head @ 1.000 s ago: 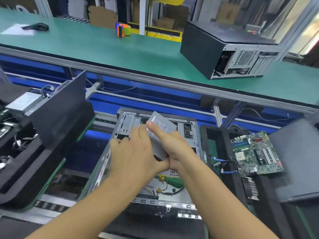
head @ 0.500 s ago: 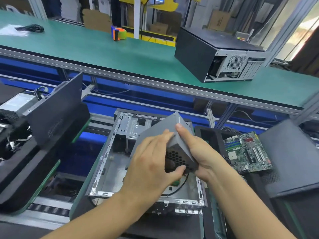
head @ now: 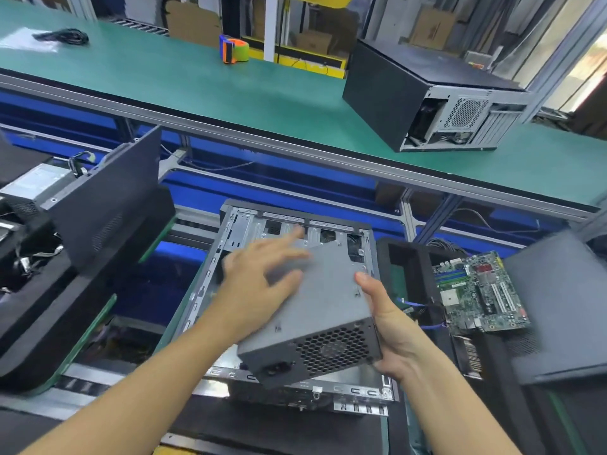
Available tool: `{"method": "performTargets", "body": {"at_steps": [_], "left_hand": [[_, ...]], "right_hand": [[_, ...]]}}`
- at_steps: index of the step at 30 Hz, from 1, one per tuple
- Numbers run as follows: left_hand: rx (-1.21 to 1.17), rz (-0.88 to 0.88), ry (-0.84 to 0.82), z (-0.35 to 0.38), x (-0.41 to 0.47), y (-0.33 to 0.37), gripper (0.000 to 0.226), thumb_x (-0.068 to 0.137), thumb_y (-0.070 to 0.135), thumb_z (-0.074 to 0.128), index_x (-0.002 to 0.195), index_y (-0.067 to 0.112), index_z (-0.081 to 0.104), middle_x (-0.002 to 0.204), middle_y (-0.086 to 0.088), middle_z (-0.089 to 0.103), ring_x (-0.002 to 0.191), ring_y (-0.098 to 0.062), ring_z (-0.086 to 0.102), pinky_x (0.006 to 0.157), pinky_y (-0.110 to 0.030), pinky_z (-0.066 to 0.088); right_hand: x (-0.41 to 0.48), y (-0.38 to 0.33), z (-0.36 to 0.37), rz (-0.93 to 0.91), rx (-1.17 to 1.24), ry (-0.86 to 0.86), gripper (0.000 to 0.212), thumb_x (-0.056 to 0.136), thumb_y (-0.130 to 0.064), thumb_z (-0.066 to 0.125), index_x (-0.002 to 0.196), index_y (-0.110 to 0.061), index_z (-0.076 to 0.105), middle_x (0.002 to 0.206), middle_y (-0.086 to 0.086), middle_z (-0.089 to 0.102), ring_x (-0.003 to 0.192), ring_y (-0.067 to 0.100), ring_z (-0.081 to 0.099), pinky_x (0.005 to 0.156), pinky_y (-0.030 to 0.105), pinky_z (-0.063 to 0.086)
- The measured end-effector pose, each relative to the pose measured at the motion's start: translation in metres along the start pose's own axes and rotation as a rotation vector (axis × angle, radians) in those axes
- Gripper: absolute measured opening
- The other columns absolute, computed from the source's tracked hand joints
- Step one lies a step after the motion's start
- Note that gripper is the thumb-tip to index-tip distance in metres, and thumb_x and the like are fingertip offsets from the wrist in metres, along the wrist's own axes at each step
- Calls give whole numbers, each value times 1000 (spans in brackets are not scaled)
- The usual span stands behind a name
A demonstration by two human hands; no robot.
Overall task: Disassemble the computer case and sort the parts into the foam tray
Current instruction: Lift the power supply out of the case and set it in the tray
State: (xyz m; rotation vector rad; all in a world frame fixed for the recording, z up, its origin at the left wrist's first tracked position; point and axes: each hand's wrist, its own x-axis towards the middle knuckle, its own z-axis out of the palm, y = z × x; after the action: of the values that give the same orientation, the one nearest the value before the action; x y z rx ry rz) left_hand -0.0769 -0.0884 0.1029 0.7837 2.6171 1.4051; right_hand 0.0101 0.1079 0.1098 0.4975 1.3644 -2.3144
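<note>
Far left: black foam block (head: 29,326) with a dark side panel (head: 108,198) leaning upright against it, and a silver metal box (head: 36,185) behind the panel. On the green bench (head: 295,103) above, from the left: black cable bundle (head: 64,36), orange-and-green tape dispenser (head: 234,49), and well to the right a second case (head: 427,93) lying on its side. Centre, lower level: open computer case (head: 243,224) lying flat, open side up. Grey power supply (head: 322,310) held above the case, clear of it and tilted, with its honeycomb vent and socket end facing the camera. Left hand (head: 259,290) lies on the power supply's top face, fingers spread wide and straight; it is motion-blurred. Right hand (head: 391,326) grips the power supply's right side, thumb up along the edge, remaining fingers hidden underneath. Just right of the case: foam tray (head: 391,254), black, with an empty pocket nearest the case. Green circuit board (head: 479,293) lies in the tray beyond that pocket, blue cable at its left edge. Far right: another dark panel (head: 565,307) propped at the tray's right side.
</note>
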Motion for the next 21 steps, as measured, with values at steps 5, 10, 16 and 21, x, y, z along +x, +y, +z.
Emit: {"method": "performTargets", "body": {"at_steps": [5, 10, 16, 21], "left_hand": [[-772, -819, 47, -12, 6, -5, 37, 93, 46, 55, 97, 16, 76, 95, -11, 73, 72, -24, 71, 60, -30, 54], [-989, -704, 44, -28, 15, 18, 43, 92, 42, 53, 64, 20, 79, 75, -8, 74, 56, -24, 70, 45, -30, 55], [-870, -417, -2, -32, 38, 68, 25, 90, 44, 55, 88, 20, 61, 80, -9, 62, 66, -25, 62, 60, -34, 50], [-895, -378, -12, -26, 59, 65, 44, 82, 59, 47, 100, 23, 65, 88, -3, 64, 68, -18, 60, 56, -32, 49]], "right_hand": [[9, 0, 6, -21, 30, -105, 72, 45, -59, 93, 102, -17, 81, 105, 16, 76, 92, 30, 75, 72, 40, 61], [12, -31, 3, -86, -26, -128, 59, 51, -61, 87, 96, -23, 82, 97, 5, 77, 85, 22, 74, 73, 35, 59], [1, -73, -6, -190, -181, 78, 28, 63, -43, 82, 79, -20, 83, 84, 4, 77, 70, 20, 73, 67, 32, 59], [-25, -90, -29, -301, -60, 238, 29, 61, -35, 81, 81, -15, 83, 89, 10, 77, 69, 25, 74, 67, 36, 61]]}}
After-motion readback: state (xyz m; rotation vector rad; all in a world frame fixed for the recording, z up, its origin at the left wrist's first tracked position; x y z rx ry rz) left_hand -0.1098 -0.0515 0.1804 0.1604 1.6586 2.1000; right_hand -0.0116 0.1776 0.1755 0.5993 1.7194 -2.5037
